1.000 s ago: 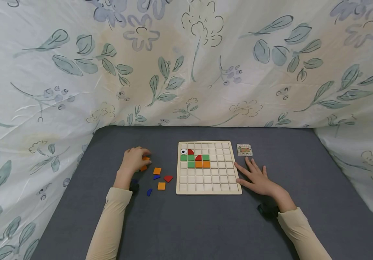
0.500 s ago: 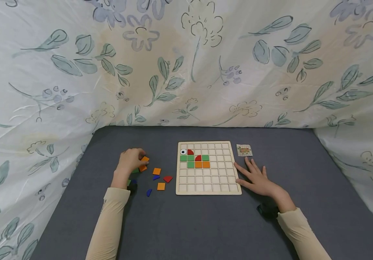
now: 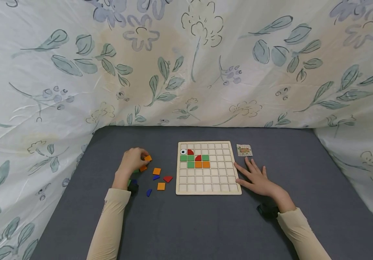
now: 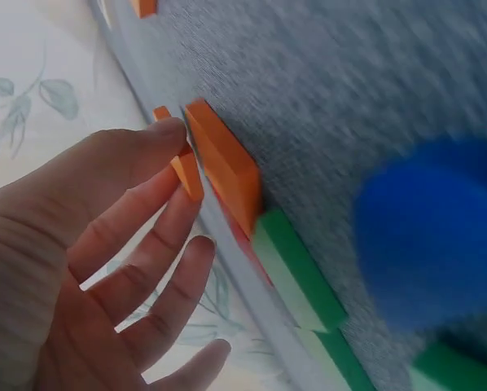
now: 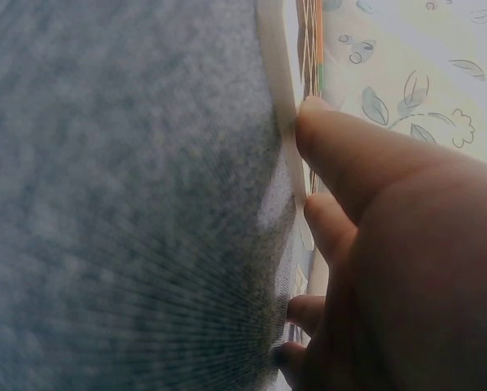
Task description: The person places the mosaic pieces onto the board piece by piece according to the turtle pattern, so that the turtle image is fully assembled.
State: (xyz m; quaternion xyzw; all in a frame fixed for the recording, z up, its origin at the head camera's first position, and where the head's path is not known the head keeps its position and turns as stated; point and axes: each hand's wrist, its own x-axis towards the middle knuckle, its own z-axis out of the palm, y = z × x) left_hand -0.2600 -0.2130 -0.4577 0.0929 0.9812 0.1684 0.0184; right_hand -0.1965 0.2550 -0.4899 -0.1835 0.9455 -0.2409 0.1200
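Between thumb and fingers my left hand (image 3: pixel 132 161) pinches an orange square tile (image 4: pixel 187 172), held on edge in the left wrist view. Another orange tile (image 4: pixel 227 167) and green tiles (image 4: pixel 296 273) lie on the cloth close by. My right hand (image 3: pixel 257 177) is spread flat, thumb and index fingertip on the right edge of the wooden grid board (image 3: pixel 218 178). Toward the board's upper left sit a round eye tile (image 3: pixel 183 152), red quarter-round tiles (image 3: pixel 198 158), green squares (image 3: pixel 187 158) and orange squares (image 3: pixel 202 164).
Loose orange squares (image 3: pixel 161 186), blue pieces (image 3: pixel 148 193) and a red piece (image 3: pixel 168 178) lie between my left hand and the board. A small picture card (image 3: pixel 244 150) is beyond my right fingertips. A floral curtain (image 3: pixel 205 72) borders the grey table (image 3: pixel 205 227).
My left hand first drew slightly left, uncovering green pieces. It now holds the orange tile a little farther right, away from the tile below it. The right hand stays put.
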